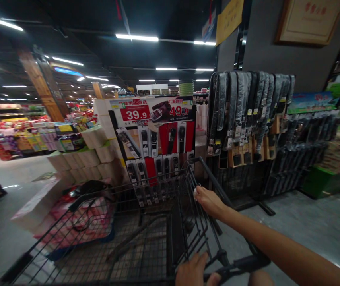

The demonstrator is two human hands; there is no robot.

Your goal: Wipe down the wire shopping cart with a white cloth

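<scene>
A black wire shopping cart (170,234) fills the lower part of the head view, its basket facing the display racks. My left hand (191,273) is at the bottom edge, its fingers curled over the cart's near rim beside the black handle. From the lower right my right arm reaches forward over the cart. My right hand (210,201) is closed beside the raised wire panel, with a small white thing (195,193) at its fingertips. What that white thing is, I cannot make out; whether the hand touches the wires is also unclear.
Ahead stands a belt display (158,143) with a price sign (154,110). Belts in plastic (247,103) hang to its right. Paper packs (80,167) and pink packages (83,222) are stacked at left. A rack foot (265,208) juts onto the grey floor (307,230).
</scene>
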